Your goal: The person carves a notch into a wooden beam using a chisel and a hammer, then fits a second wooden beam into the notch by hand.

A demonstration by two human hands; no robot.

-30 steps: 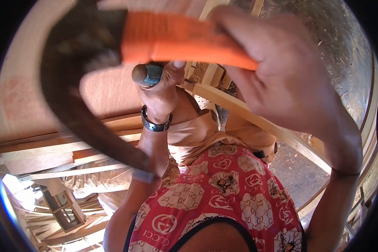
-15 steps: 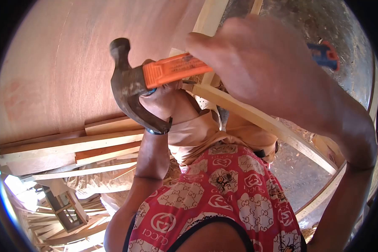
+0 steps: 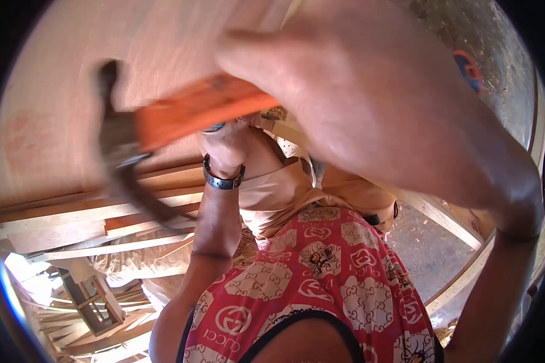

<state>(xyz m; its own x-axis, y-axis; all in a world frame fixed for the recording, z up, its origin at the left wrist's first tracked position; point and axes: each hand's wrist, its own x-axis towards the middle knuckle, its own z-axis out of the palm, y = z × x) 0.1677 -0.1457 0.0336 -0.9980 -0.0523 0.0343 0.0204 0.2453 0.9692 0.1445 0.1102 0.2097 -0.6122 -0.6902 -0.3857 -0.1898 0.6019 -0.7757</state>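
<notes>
A claw hammer (image 3: 200, 109) with an orange handle and dark metal head is raised close to the camera, blurred by motion. Wrapped round its handle is my right hand (image 3: 284, 66); the blue-and-orange handle end shows beyond my forearm. Below and behind the hammer, my left hand (image 3: 227, 142) is closed near the end of a pale wooden beam (image 3: 433, 212). A bit of blue and a small dark tip show by its fingers, but what it grips is mostly hidden. A dark wristwatch (image 3: 223, 175) sits on that wrist.
A large reddish plywood sheet (image 3: 60, 115) stretches across the upper left. Several planks (image 3: 91, 212) lie stacked along its lower edge. A small wooden frame (image 3: 94, 299) and scattered timber fill the lower left. Stained floor (image 3: 418, 242) shows at the right.
My right hand has lifted the hammer closer to the camera and swung its head to the left. More of my left wrist and its watch shows; that hand stays nearly in place.
</notes>
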